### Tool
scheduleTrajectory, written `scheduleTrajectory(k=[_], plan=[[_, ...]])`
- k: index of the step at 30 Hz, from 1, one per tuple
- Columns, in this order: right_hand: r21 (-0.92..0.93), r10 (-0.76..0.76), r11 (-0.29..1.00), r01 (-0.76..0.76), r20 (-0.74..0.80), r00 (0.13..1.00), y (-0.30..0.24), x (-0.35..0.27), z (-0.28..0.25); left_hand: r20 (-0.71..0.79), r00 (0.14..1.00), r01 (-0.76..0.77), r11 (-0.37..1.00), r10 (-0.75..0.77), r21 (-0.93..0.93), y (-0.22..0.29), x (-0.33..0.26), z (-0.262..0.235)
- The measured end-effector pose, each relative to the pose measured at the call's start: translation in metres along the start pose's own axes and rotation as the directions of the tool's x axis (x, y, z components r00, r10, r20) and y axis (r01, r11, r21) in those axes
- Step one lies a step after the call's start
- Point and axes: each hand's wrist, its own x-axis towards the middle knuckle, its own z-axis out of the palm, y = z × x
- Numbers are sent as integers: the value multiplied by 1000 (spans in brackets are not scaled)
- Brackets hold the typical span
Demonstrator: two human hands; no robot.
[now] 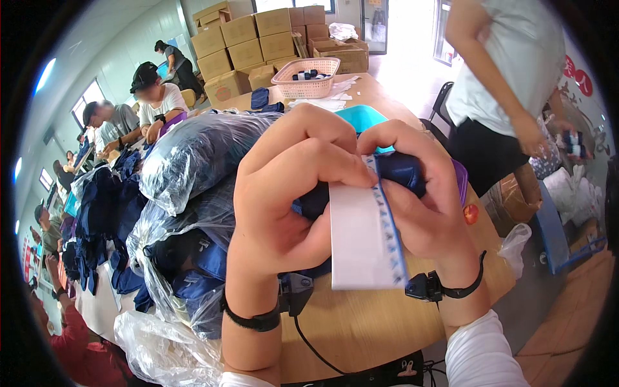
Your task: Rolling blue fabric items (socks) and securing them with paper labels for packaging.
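Note:
My left hand (287, 193) and my right hand (419, 187) are raised close to the camera, both closed around a rolled navy blue cloth item (400, 169). A white paper band with a blue printed edge (364, 238) wraps over the roll and hangs down between my hands. My left thumb presses on the band's upper edge. Each wrist carries a black strap with a small device. The roll is mostly hidden by my fingers.
A wooden table (367, 322) lies under my hands. Clear plastic bags of navy items (193, 155) are piled at the left. A pink basket (308, 79) stands at the far end before stacked cardboard boxes (251, 39). A person in a white top (509, 71) stands at the right; others sit at the left.

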Motion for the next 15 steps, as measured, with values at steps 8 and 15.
scheduleTrajectory(k=[8,15], plan=[[183,43,983,-30,-66,997,0,-1,-7,-105,985,-140,990,140,6,-7,1,17],[117,255,958,-261,60,965,-14,-2,-15,-61,993,-95,994,98,62,-3,1,10]])
